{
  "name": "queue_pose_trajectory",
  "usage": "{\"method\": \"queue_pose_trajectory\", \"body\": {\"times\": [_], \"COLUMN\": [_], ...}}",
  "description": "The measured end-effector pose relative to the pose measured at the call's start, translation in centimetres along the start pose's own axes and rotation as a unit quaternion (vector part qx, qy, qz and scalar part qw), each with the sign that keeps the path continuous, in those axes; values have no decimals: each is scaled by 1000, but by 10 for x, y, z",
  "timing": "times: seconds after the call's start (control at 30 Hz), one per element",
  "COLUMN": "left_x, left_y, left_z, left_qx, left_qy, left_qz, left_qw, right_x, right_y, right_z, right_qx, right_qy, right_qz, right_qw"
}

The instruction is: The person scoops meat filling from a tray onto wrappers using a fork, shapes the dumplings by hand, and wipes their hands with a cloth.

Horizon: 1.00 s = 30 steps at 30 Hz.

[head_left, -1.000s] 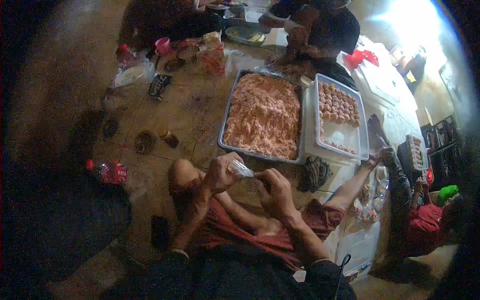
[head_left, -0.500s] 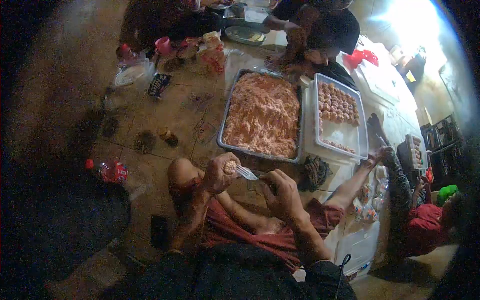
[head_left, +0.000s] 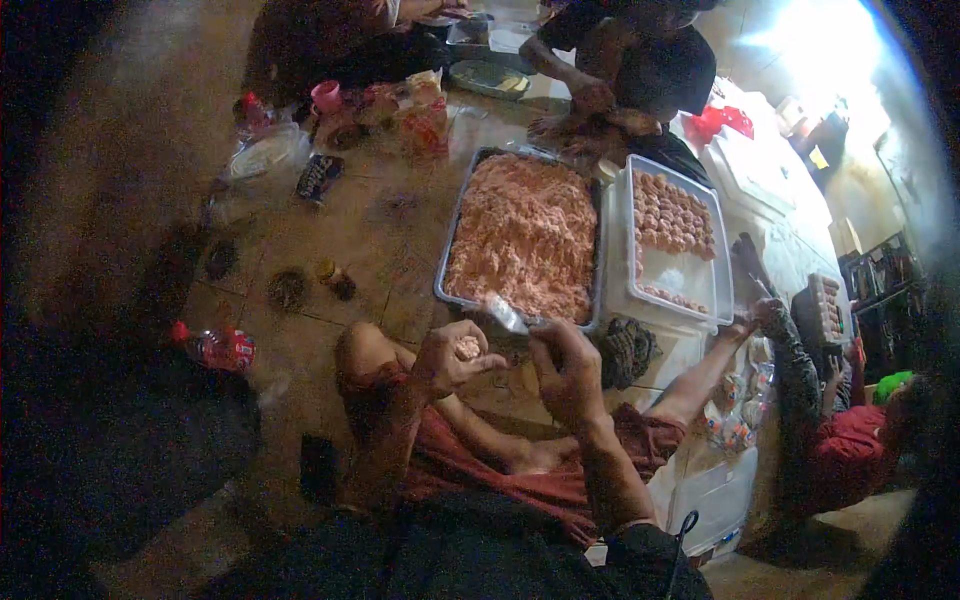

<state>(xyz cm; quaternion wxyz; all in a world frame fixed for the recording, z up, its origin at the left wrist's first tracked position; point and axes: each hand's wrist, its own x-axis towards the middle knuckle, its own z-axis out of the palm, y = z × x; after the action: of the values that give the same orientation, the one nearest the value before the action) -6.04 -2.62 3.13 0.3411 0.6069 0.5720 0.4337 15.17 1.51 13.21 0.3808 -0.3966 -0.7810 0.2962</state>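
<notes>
My left hand is cupped round a small lump of pinkish filling, with the thumb stretched out to the right. In my right hand a fork is pinched by its handle. The fork's head points left and up, over the near edge of the dark tray, and is blurred with some pale mixture at its tip. A big mound of orange-pink shredded mixture fills that tray. To its right stands a clear plastic box with rows of shaped balls in it.
A co-worker sits beyond the tray; another, in a red shirt, is at the right. A dark cloth lies by the tray's corner. On the tiled floor are a bottle, a small jar and a pink cup.
My right hand has moved the fork away from the lump in my left hand, up to the tray's near edge. The fingers of my left hand have shifted around the lump.
</notes>
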Motion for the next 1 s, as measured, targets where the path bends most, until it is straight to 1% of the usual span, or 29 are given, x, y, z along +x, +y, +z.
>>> {"method": "queue_pose_trajectory", "body": {"times": [0.03,0.07,0.13,0.17,0.2,0.23,0.27,0.3,0.33,0.37,0.4,0.47,0.53,0.57,0.6,0.63,0.67,0.7,0.73,0.8,0.83,0.9,0.93,1.0], "left_x": [-3,-4,-6,-11,-13,-13,-8,-11,-18,-17,-11,0,6,7,9,5,1,-2,-5,-9,-12,-14,-15,-14], "left_y": [17,14,8,31,31,29,25,10,9,11,13,16,18,19,21,22,24,22,20,7,5,6,8,11], "left_z": [-8,-11,-14,-20,-17,-16,-17,-16,-15,-15,-15,-12,-10,-9,-10,-13,-18,-21,-24,-23,-22,-21,-21,-21], "left_qx": [-52,-54,-132,-189,-190,-203,-214,-230,-232,-188,-142,-53,-11,0,10,10,-18,-56,-84,-113,-111,-108,-101,-80], "left_qy": [-46,-49,-113,-115,-117,-94,-66,-78,-75,-69,-64,-58,-59,-33,-6,-4,-12,-29,-45,-67,-70,-75,-76,-73], "left_qz": [-45,-43,1,-79,-77,-56,-33,-63,-73,-77,-77,-76,-74,1,75,73,57,25,-8,-59,-70,-88,-96,-110], "left_qw": [997,996,985,972,972,973,974,968,967,977,985,994,996,999,997,997,998,998,995,990,989,987,987,988], "right_x": [4,11,23,21,17,19,28,26,22,17,15,2,-10,-12,-13,-11,-9,-6,3,12,14,20,21,24], "right_y": [15,35,76,96,115,124,108,89,63,37,28,17,19,14,11,7,5,7,-1,25,42,78,90,104], "right_z": [1,4,12,14,16,17,10,0,-8,-16,-17,-17,-7,-3,-9,-16,-24,-30,-35,-35,-30,-18,-11,1], "right_qx": [-34,-37,-116,-118,-158,-197,-197,-216,-200,-185,-183,-29,-11,-2,-31,-14,3,-52,-58,-136,-137,-287,-288,-395], "right_qy": [-11,-8,2,4,-35,-73,-70,-87,-88,-89,-91,-133,-126,-122,-128,-84,-41,-5,27,1,4,-25,-24,-73], "right_qz": [49,51,-29,-28,-33,-41,-47,3,20,38,39,-46,-54,-57,-44,-36,-25,-22,3,25,24,-46,-47,-91], "right_qw": [998,998,993,993,986,977,977,973,975,978,978,990,991,991,990,996,999,998,998,990,990,957,956,911]}}
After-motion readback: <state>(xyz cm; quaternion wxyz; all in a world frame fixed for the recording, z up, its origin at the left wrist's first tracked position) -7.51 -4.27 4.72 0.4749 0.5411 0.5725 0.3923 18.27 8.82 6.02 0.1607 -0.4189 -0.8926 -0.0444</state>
